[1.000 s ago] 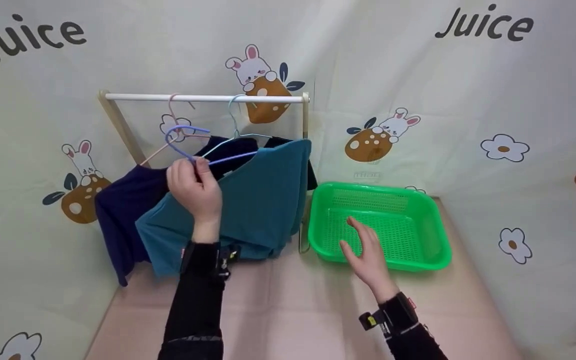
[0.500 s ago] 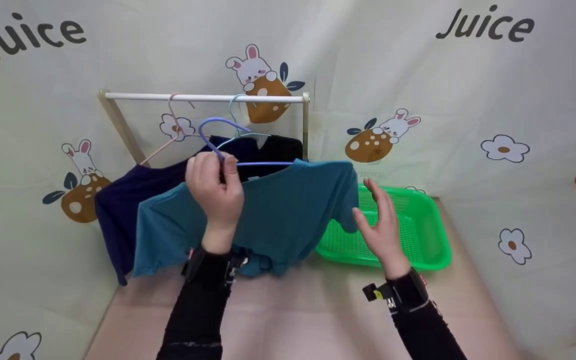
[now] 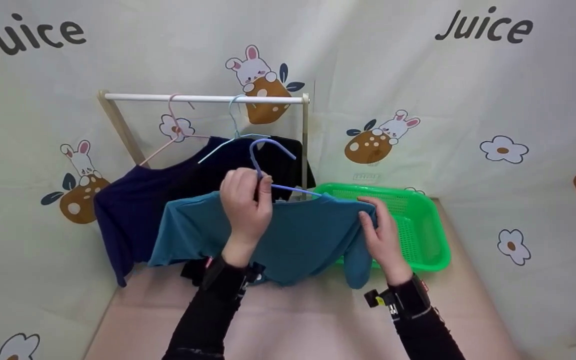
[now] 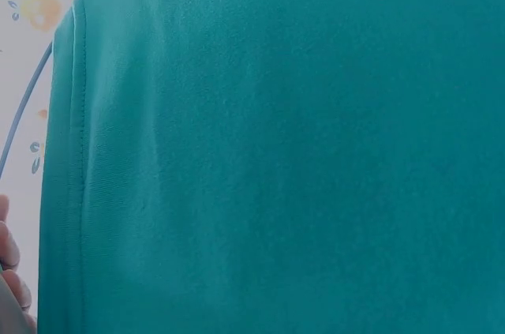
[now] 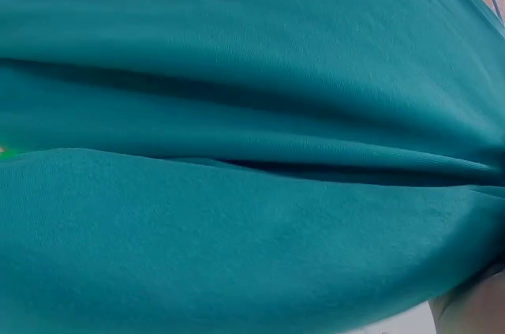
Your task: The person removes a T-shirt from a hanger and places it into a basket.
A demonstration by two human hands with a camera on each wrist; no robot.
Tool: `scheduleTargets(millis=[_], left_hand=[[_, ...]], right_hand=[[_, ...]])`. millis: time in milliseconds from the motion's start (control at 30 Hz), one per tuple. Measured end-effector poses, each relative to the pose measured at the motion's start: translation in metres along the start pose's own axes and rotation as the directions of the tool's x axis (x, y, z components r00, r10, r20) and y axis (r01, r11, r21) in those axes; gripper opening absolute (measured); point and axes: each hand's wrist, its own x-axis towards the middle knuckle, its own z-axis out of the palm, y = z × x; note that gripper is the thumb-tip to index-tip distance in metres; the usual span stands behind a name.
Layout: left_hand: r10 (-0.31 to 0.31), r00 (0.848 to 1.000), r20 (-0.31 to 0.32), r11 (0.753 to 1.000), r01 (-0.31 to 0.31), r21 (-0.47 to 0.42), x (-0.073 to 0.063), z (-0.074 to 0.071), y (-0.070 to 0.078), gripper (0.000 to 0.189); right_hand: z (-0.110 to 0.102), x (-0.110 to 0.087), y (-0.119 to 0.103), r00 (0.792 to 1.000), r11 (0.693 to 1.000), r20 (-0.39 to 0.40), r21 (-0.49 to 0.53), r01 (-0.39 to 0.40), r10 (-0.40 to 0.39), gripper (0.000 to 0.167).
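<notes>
My left hand [image 3: 245,207] grips a purple clothes hanger [image 3: 295,189] at the base of its hook, which points up and curves right. From the hanger hangs a teal shirt [image 3: 298,237], held in front of the rack. At the shirt's right shoulder, my right hand [image 3: 385,240] pinches the cloth between thumb and fingers, and the sleeve droops below. Teal fabric [image 4: 268,144] fills most of the left wrist view, with a few fingertips [image 4: 9,247] at its left edge. In the right wrist view the folded fabric [image 5: 237,239] gathers toward the right side.
Behind stands a clothes rack with a white rail [image 3: 138,96]. On it a pink hanger [image 3: 172,107] carries a navy shirt [image 3: 118,210] and a light blue hanger [image 3: 233,115] a black shirt [image 3: 288,150]. A green basket [image 3: 440,250] sits at the right on the table [image 3: 308,325].
The left hand has carried the hanger and teal shirt right and lower, away from the rail. The right hand, earlier apart from the shirt, now holds its right shoulder.
</notes>
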Motion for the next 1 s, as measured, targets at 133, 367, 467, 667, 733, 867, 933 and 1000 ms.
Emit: scheduleTargets(millis=[133,367,467,667,733,867,933,1000], left_hand=[[-0.014,1.0,0.017,1.0,0.014,0.006,-0.006,0.001,-0.001,0.036],[-0.05,0.996,0.074,0.998,0.052,-0.025,-0.012,0.002,-0.008,0.028],[-0.078,0.993,0.084,0.996,0.081,-0.036,-0.014,0.0,-0.013,0.022],[-0.113,0.986,0.119,0.992,0.119,-0.044,-0.015,-0.009,-0.021,0.032],[-0.126,0.983,0.13,0.99,0.134,-0.049,-0.016,-0.011,-0.024,0.035],[-0.175,0.976,0.128,0.981,0.183,-0.057,-0.019,-0.014,-0.027,0.039],[-0.208,0.97,0.122,0.974,0.217,-0.059,-0.02,-0.015,-0.029,0.034],[-0.243,0.963,0.12,0.966,0.252,-0.06,-0.021,-0.015,-0.029,0.024]], right_hand=[[0.001,-0.006,0.02,0.997,0.997,-0.036,-0.03,0.066,-0.067,0.019],[-0.001,-0.017,0.06,0.989,0.996,-0.118,-0.019,0.084,-0.086,0.02],[-0.005,-0.019,0.065,0.983,0.998,-0.173,-0.015,0.063,-0.065,0.02],[-0.019,-0.018,0.05,0.961,0.998,-0.276,-0.036,-0.042,0.031,0.019],[-0.022,-0.02,0.053,0.945,0.996,-0.316,-0.015,-0.088,0.079,0.02],[-0.026,-0.024,0.05,0.91,0.989,-0.389,0.032,-0.145,0.146,0.021],[-0.027,-0.025,0.041,0.899,0.986,-0.407,0.043,-0.158,0.162,0.021],[-0.027,-0.027,0.038,0.895,0.984,-0.41,0.041,-0.172,0.174,0.02]])
